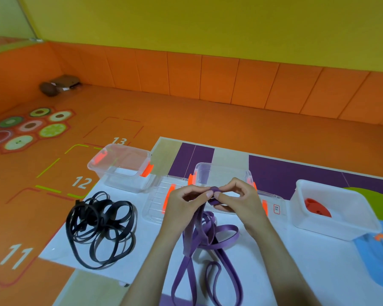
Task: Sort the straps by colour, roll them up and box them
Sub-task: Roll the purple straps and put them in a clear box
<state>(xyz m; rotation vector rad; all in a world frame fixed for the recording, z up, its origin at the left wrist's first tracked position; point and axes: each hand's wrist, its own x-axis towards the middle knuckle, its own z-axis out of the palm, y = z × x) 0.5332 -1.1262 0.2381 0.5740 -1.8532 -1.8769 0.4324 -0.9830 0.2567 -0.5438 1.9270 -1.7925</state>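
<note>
Purple straps (208, 244), black straps (102, 228), clear boxes (119, 168) with orange clips, orange floor (186, 120), yellow wall (208, 25)

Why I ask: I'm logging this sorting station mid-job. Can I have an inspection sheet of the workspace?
Surface: white sheet on the floor.
Job's things: purple strap, one end partly rolled; black straps in a loose pile; left clear box, open, looks empty; middle clear box, open, partly hidden by the hands; white tub holding an orange roll; lid lying flat.
Clutter: brown items in the far corner.
Grips: left hand and right hand both pinch the purple strap's rolled end.
Cables: nothing seen.
Surroundings: orange floor with printed numbers, yellow wall.
</note>
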